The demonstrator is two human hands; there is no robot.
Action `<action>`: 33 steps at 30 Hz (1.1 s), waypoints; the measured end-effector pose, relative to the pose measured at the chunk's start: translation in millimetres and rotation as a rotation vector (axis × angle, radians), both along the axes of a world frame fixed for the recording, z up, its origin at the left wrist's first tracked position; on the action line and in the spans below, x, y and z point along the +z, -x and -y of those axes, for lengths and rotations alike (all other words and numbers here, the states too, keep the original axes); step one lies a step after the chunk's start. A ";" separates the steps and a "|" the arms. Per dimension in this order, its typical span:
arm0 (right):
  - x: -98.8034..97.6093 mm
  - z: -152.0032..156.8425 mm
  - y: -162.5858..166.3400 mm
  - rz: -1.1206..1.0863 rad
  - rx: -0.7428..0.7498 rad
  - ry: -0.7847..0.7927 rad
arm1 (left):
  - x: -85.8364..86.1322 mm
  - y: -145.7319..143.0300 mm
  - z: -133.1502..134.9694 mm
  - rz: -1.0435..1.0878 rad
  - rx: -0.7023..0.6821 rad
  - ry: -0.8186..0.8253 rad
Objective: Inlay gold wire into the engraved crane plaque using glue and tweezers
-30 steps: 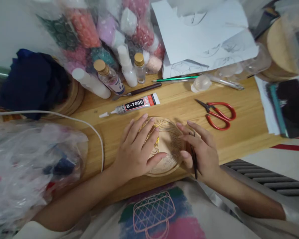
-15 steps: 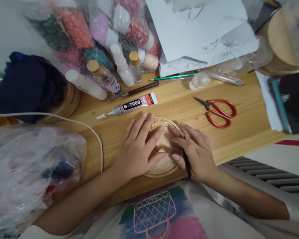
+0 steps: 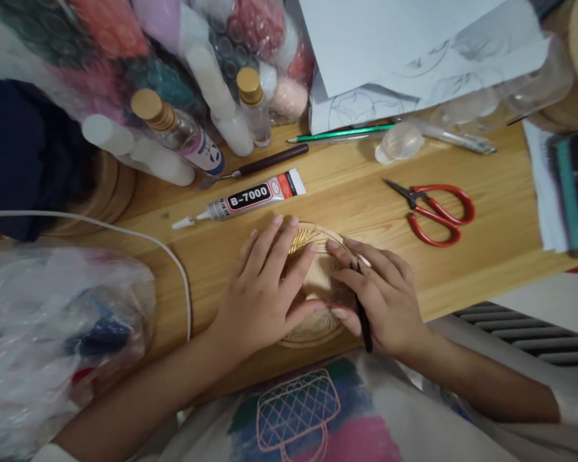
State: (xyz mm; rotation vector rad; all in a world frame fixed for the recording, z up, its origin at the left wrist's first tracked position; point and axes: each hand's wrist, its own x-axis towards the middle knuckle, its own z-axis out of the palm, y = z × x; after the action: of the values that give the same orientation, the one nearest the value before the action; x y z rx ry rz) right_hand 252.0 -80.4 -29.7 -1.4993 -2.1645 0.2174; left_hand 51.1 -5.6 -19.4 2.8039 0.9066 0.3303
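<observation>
A round wooden disc [image 3: 322,269] with engraved lines and gold wire-like strands near its upper edge lies on the table under both hands. My left hand [image 3: 264,289] rests flat over its left side, fingers spread, holding nothing. Over the right side, my right hand [image 3: 385,298] has a slim black tool [image 3: 364,321] tucked between thumb and fingers. Its tip is hidden, so its kind cannot be made out. The right fingertips touch the disc's face and rim. Beyond the hands lies a B-7000 glue tube [image 3: 250,196], its white nozzle pointing left.
Red-handled scissors [image 3: 436,212] lie to the right. Behind are a dark-handled tool [image 3: 272,160], a green pencil [image 3: 341,133], small bottles [image 3: 200,146] and sketched papers [image 3: 424,48]. A white cable [image 3: 176,256] and a plastic bag [image 3: 77,308] occupy the left.
My view has shifted slightly, so the objects at the back look nearer and more spread out. Both hands stay in almost the same pose on the disc.
</observation>
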 end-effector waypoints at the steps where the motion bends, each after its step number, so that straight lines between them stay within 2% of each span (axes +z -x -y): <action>1: 0.0 -0.1 -0.8 -0.012 -0.001 0.000 | 0.1 0.4 0.1 0.002 0.002 -0.001; 8: 1.2 4.1 -11.1 -0.206 -0.056 0.000 | -0.2 8.1 1.9 0.074 0.087 -0.032; 13: 0.3 6.5 -11.8 -0.189 -0.090 -0.058 | 0.6 11.0 2.9 0.159 0.095 -0.072; 20: 1.2 5.0 -5.6 -0.086 -0.034 -0.029 | 1.3 10.8 4.4 0.125 0.075 -0.073; 28: 1.9 -1.5 -2.9 -0.054 0.127 0.064 | -0.6 9.7 3.9 0.097 0.056 -0.107; 33: 1.7 -2.6 -1.7 -0.033 0.149 0.114 | 0.8 7.6 3.5 0.073 0.051 -0.136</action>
State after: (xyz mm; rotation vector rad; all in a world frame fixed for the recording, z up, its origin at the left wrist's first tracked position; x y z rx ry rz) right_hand 253.8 -77.8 -28.0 -1.3849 -2.2727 0.4197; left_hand 43.5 -9.0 -18.6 2.8728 0.9752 0.5172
